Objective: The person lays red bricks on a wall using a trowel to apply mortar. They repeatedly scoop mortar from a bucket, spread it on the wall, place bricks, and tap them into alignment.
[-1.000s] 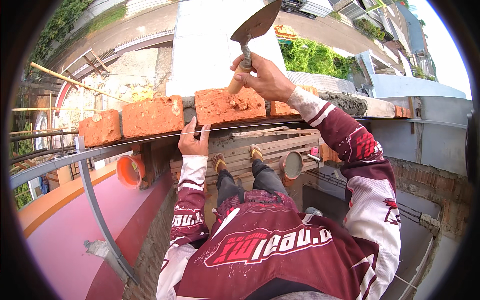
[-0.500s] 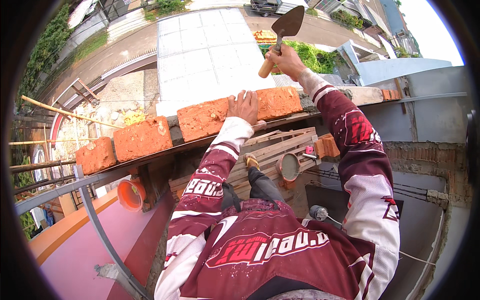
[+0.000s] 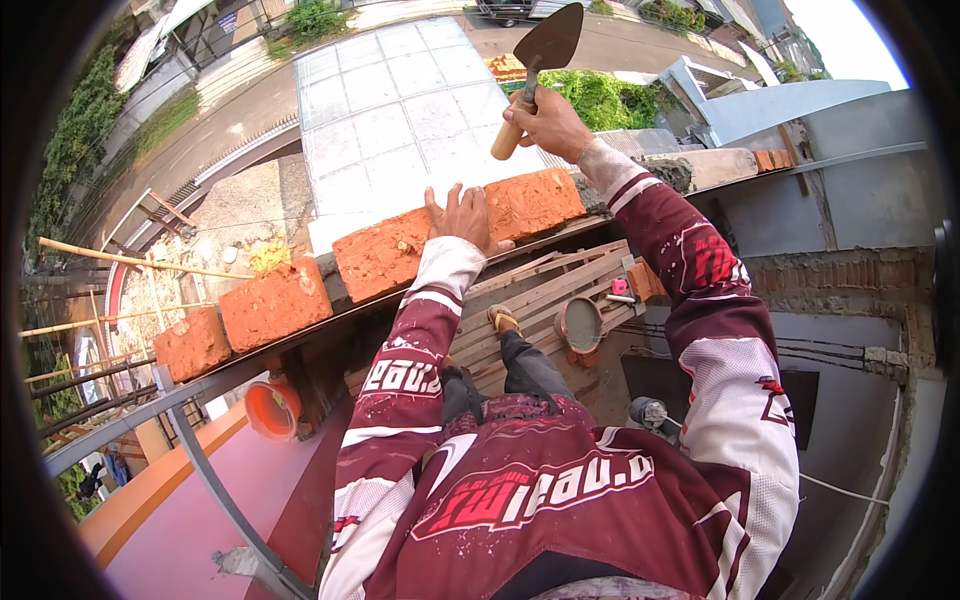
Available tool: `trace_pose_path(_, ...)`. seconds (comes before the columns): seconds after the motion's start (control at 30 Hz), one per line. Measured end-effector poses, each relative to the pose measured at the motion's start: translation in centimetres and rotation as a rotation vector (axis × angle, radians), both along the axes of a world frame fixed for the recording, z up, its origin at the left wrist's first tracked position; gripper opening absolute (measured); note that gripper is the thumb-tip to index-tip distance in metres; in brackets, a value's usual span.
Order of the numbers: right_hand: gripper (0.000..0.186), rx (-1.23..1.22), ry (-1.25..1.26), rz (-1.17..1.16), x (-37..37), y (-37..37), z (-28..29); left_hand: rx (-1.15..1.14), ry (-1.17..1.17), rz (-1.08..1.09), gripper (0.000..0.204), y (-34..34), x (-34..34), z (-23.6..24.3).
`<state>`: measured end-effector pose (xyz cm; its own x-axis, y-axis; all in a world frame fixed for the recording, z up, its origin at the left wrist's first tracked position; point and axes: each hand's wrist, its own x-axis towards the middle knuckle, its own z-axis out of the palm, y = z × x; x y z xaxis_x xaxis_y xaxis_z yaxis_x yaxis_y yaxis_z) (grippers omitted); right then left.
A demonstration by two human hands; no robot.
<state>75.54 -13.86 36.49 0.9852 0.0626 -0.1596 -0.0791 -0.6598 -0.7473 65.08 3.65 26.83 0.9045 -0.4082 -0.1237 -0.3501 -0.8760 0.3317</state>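
My right hand [image 3: 550,125] is closed round the wooden handle of a trowel [image 3: 548,42], raised over the wall with its dark blade pointing up. My left hand [image 3: 460,225] rests across an orange brick [image 3: 385,260] in the middle of the row, fingers curled over the far edge and thumb at the near side. A second brick [image 3: 538,205] lies beside it to the right. Further left on the wall top are two more bricks [image 3: 275,305]. Grey mortar [image 3: 667,175] lies along the wall to the right.
My foot [image 3: 505,320] is on wooden planks [image 3: 510,295] beside a mortar bucket [image 3: 583,322]. An orange bucket [image 3: 272,410] hangs at the left near a metal rail [image 3: 200,460] and bamboo poles [image 3: 140,258]. Beyond the wall's edge lie a lower white roof [image 3: 390,100] and a street.
My left hand has moved right and up onto the top of the middle brick. My right hand, with the trowel, went right and has come slightly back left. The view has tilted.
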Motion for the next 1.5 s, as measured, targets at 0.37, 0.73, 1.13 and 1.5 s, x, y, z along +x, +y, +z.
trace_pose_path(0.37, 0.035, 0.404, -0.103, -0.051, -6.8, -0.1, 3.4, 0.102, -0.064, -0.059, 0.103, -0.1, -0.5, 0.2)
trace_pose_path(0.73, 0.034, 0.434, 0.001, 0.5, -9.4, 14.0, 6.8, -0.595, -0.423, 0.012, 0.053, 5.5, -16.8, -4.2)
trace_pose_path(1.13, 0.038, 0.228, -0.219, 0.842, -7.2, 33.1, -1.6, -0.555, 0.366, 0.863, 0.025, 16.3, -35.4, -16.2)
trace_pose_path(1.5, 0.039, 0.305, -0.588, 0.691, -5.3, 17.3, 12.1, -0.351, 0.986, 1.016, 0.024, 25.3, -49.6, -38.6)
